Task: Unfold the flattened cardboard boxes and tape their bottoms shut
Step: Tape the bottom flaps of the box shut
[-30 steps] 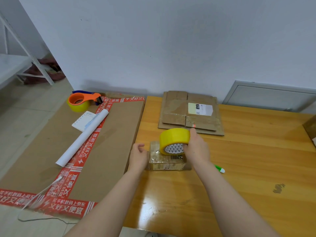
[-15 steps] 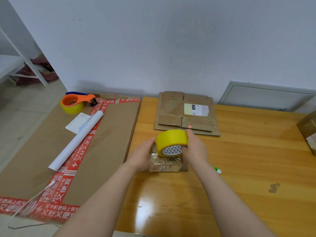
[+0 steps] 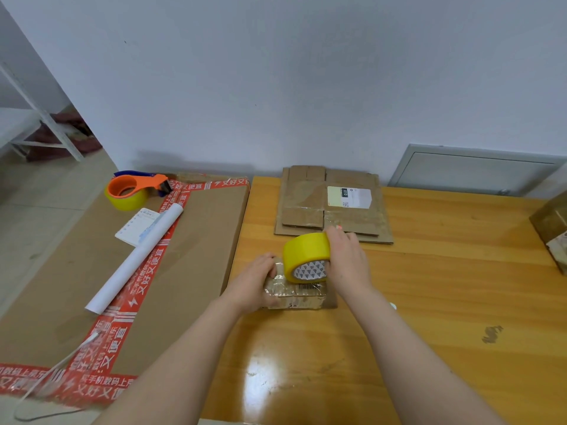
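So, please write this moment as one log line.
step: taping box | left hand: holds box | right hand: holds tape roll on box | flat boxes: behind

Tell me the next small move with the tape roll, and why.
Probably pull the yellow tape roll rightward across the small box, laying tape along its top. The right hand grips the roll, which sits on the box, while the left hand grips the box's left end, apparently steadying it.

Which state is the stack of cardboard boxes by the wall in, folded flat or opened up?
Folded flat: the cardboard boxes lie as thin layers on the table, no walls standing.
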